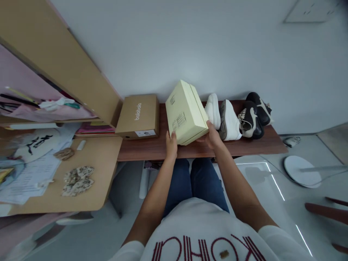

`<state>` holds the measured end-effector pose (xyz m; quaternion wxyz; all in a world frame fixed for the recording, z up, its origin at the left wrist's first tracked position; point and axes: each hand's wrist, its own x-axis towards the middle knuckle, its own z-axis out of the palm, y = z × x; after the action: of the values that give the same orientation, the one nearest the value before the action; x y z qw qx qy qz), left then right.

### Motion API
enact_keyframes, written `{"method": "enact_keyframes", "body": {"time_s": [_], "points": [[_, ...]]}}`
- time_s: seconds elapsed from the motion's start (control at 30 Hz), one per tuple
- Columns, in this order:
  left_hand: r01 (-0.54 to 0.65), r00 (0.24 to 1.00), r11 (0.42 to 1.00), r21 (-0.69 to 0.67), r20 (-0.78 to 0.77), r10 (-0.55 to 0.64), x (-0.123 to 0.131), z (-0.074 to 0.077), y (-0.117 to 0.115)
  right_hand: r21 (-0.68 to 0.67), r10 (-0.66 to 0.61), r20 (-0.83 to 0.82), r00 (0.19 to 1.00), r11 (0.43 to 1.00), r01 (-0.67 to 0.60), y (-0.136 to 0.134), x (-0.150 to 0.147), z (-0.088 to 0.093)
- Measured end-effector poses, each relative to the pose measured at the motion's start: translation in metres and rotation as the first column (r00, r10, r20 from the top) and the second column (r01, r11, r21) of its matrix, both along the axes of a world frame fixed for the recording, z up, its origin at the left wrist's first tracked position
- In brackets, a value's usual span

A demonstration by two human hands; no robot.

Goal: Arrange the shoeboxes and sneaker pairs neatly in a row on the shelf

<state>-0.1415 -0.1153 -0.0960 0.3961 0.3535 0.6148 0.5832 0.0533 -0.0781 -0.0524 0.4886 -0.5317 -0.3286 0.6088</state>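
Hands (171, 146) w/ box (182, 114), long axis wallward

The left arm (152, 195) and right arm (239, 177) reach forward, bare below the sleeves; the left hand (171, 146) and right hand (213, 137) face each other, gripping.

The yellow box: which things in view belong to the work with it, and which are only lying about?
In the work:
yellow box, held tilted
shelf beneath it
probably the brown box, white shoes and black shoes nearby

Lying about:
bow on the desk
white cap
papers
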Motion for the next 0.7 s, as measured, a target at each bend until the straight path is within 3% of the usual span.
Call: {"method": "enact_keyframes", "body": {"time_s": [0.13, 0.3, 0.43, 0.53, 0.6, 0.63, 0.7], "points": [[-0.111, 0.993, 0.992, 0.055, -0.029, 0.113, -0.018, 0.008, -0.003, 0.073, -0.103, 0.22, 0.97, 0.993, 0.089, -0.012, -0.014, -0.023], [0.009, 0.999, 0.991, 0.13, -0.044, -0.003, -0.016, 0.012, -0.002, 0.226, -0.111, 0.418, 0.902, 0.974, 0.015, -0.027, -0.019, -0.038], [0.101, 0.995, 0.984, 0.144, -0.037, -0.097, -0.006, 0.007, -0.003, 0.29, -0.148, 0.511, 0.847, 0.957, -0.008, -0.031, -0.011, -0.027], [0.177, 0.984, 0.97, 0.166, -0.045, -0.172, -0.033, 0.006, -0.02, 0.402, -0.285, 0.626, 0.726, 0.916, 0.014, -0.05, -0.013, 0.001], [0.092, 0.992, 0.973, 0.213, -0.103, -0.071, -0.076, 0.006, -0.033, 0.542, -0.42, 0.633, 0.65, 0.84, 0.015, -0.067, -0.032, 0.021], [-0.055, 0.985, 0.966, 0.254, -0.142, 0.093, -0.102, 0.006, -0.038, 0.584, -0.421, 0.604, 0.676, 0.812, -0.016, -0.073, -0.048, 0.029], [-0.348, 0.9, 0.9, 0.263, -0.175, 0.399, -0.156, 0.007, -0.038, 0.538, -0.168, 0.54, 0.825, 0.822, -0.185, -0.073, -0.094, 0.037]]}}
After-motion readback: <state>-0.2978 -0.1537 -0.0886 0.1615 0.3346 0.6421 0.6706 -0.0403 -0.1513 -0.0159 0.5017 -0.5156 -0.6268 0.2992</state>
